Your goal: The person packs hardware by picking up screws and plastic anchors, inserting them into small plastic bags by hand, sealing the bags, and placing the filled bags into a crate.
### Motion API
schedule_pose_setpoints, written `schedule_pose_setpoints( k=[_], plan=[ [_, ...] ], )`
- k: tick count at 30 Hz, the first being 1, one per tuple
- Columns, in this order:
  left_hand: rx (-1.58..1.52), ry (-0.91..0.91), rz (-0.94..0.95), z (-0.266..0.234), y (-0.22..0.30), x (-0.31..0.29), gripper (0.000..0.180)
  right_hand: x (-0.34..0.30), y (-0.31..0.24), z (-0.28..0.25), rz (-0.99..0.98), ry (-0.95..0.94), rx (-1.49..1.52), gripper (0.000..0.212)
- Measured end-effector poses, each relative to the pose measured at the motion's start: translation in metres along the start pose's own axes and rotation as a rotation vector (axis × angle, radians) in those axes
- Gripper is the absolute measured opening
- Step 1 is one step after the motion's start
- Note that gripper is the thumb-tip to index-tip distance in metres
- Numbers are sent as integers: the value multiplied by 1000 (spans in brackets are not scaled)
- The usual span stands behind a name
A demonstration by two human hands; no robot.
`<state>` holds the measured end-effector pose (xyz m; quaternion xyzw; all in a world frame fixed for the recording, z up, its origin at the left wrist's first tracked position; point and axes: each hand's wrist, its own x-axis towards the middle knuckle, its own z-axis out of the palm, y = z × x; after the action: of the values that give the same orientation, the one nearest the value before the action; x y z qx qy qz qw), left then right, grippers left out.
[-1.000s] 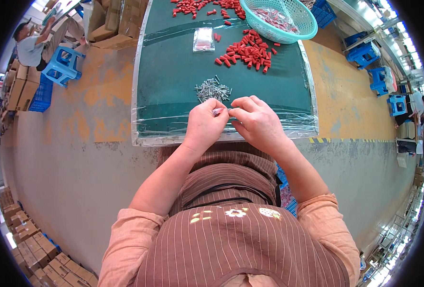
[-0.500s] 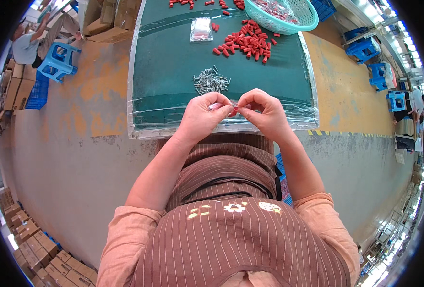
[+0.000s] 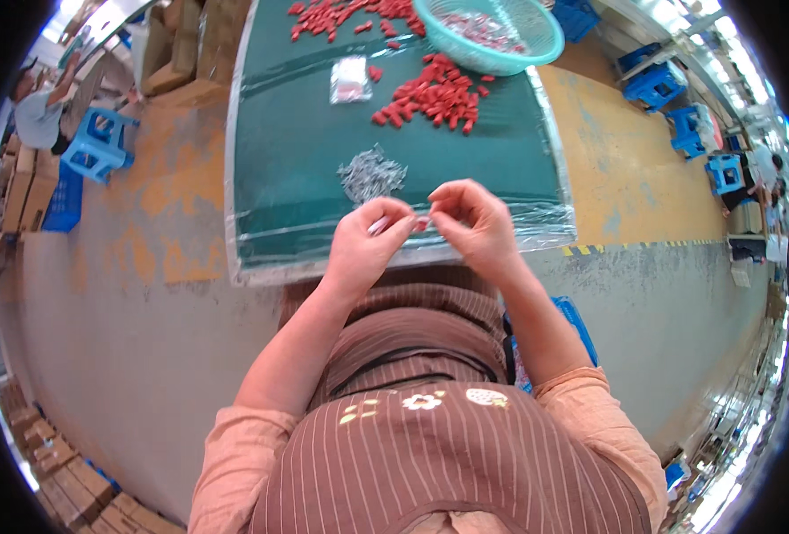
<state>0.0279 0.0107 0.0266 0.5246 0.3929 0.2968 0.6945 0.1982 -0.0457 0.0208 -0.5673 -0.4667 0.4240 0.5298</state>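
My left hand is closed in a pinch on a small clear plastic bag with something red in it. Opposite it, my right hand has thumb and forefinger curled together at the bag's other side; whether they grip its edge is too small to make out. Both hands are above the near edge of the green table. Just beyond them lies a heap of small silver screws. Farther back are a pile of red plastic sleeves and a stack of clear bags.
A turquoise basket holding filled bags stands at the table's far right. More red sleeves lie at the far left. A blue crate is below my right forearm. Blue stools stand on both sides, with a seated person at left.
The view has shifted, so the table and its piles appear lower and slightly left. My hands remain close together at the bag; the right fingertips have risen a little relative to the left.
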Motion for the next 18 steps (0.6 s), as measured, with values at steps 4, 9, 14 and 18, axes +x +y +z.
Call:
schedule_pose_setpoints(
  k=[4,9,14,18],
  plan=[
    [55,60,-17,-3,-4,-2,6,-2,-3,4,-26,-44,-46,17],
    [6,34,-43,6,-3,-5,5,-9,-7,3,-78,-14,-118,17],
    [-12,-16,-61,18,-10,-8,5,-23,-8,-7,-44,-5,-128,15],
    [157,-186,-93,26,-17,-7,11,-52,-7,-34,24,60,-150,13]
  ],
)
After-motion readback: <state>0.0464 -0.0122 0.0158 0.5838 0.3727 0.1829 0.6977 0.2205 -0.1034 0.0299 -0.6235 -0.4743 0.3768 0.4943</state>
